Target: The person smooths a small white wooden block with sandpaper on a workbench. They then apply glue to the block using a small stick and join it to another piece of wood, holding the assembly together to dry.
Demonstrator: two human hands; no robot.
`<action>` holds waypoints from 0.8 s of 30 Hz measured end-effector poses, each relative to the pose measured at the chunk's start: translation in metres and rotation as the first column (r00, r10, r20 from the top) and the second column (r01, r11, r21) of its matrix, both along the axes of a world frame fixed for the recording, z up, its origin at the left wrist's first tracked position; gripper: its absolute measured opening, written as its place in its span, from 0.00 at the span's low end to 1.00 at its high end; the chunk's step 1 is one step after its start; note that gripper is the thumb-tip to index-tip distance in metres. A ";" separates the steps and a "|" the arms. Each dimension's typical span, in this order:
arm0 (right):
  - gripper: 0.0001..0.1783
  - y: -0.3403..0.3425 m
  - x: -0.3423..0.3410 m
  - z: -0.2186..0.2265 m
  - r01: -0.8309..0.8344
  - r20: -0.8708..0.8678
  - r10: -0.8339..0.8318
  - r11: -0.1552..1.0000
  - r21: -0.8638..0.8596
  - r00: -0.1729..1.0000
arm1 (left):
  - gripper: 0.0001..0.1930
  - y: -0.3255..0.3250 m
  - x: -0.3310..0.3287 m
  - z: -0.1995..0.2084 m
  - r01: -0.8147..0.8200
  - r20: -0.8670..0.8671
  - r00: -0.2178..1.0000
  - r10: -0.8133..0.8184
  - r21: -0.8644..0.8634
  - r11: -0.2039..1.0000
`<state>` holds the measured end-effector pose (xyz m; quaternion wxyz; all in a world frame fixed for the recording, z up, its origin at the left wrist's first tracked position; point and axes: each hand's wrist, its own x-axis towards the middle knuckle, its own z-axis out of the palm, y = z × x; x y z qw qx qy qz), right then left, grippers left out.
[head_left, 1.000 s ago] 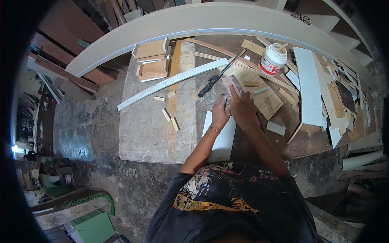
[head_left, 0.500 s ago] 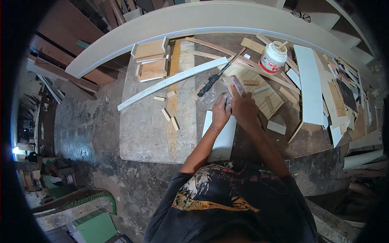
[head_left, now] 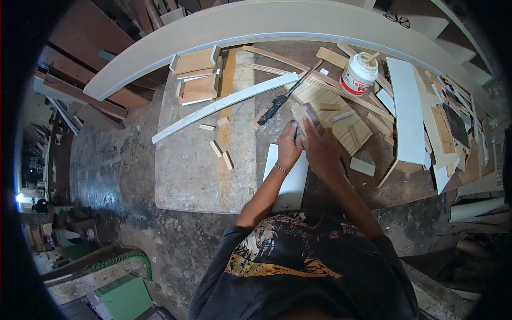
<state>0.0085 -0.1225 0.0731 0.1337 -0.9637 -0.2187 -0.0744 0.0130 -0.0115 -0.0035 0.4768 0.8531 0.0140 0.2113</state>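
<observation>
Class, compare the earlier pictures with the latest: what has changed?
The right hand and its wooden piece shifted slightly toward the body; nothing was visibly taken up or let go. The left hand stayed beside it; the white jar and small wooden blocks stayed put.

Worn grey-and-brown flat worktable [head_left: 184, 184]. Left: 4 small, pale, oblong wooden blocks [head_left: 215, 148]; 2 brown, rectangular, shallow wooden pieces with raised sides [head_left: 198, 89]; 1 long, narrow, white strip [head_left: 224, 109], set diagonally. Centre: 1 flat, pale, banded wooden board [head_left: 358, 136]; near the front edge, 1 flat white panel [head_left: 290, 186].
</observation>
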 end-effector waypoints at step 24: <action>0.24 -0.042 -0.018 0.006 0.011 -0.358 0.145 0.917 0.400 0.922 | 0.15 0.006 -0.012 0.021 -0.062 -0.059 0.997 0.057 -0.092 0.994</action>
